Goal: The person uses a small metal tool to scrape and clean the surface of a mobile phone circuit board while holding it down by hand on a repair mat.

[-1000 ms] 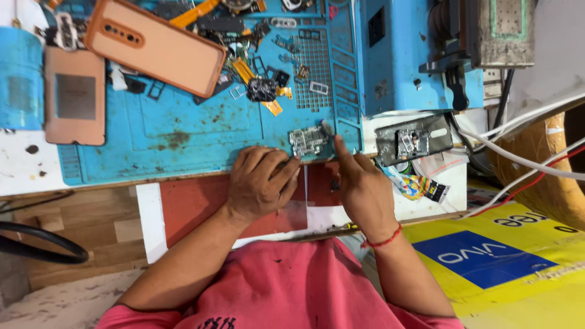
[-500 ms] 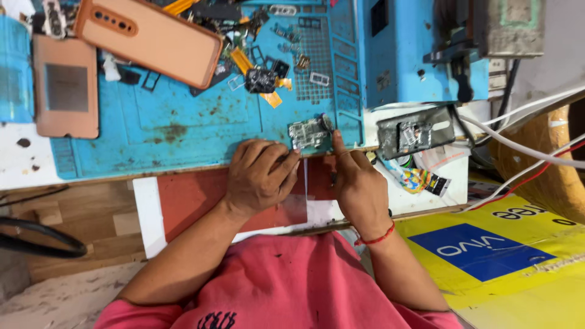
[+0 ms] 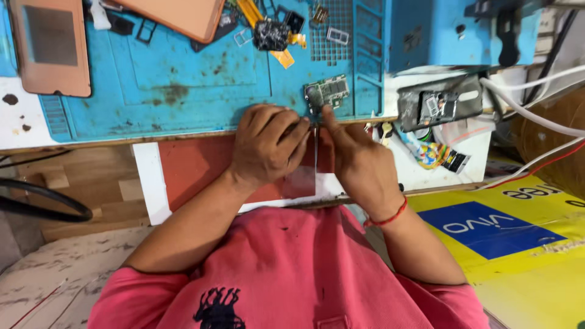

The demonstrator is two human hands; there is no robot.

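The left hand (image 3: pixel 268 143) grips a thin tool (image 3: pixel 315 149); the right hand (image 3: pixel 359 164) presses a fingertip on the circuit board (image 3: pixel 327 93) lying on the blue mat (image 3: pixel 183 91), phone shells (image 3: pixel 52 45) beyond.

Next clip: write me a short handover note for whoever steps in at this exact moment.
Left hand: curled at the mat's near edge, fingertips by the small circuit board; grip unclear.
Right hand: index finger pressing on the board's near edge.
Board lies flat on the blue work mat, near its right corner.
Around: phone back covers far left, loose parts top centre, opened phone frame to the right.
Done and left: cannot tell.
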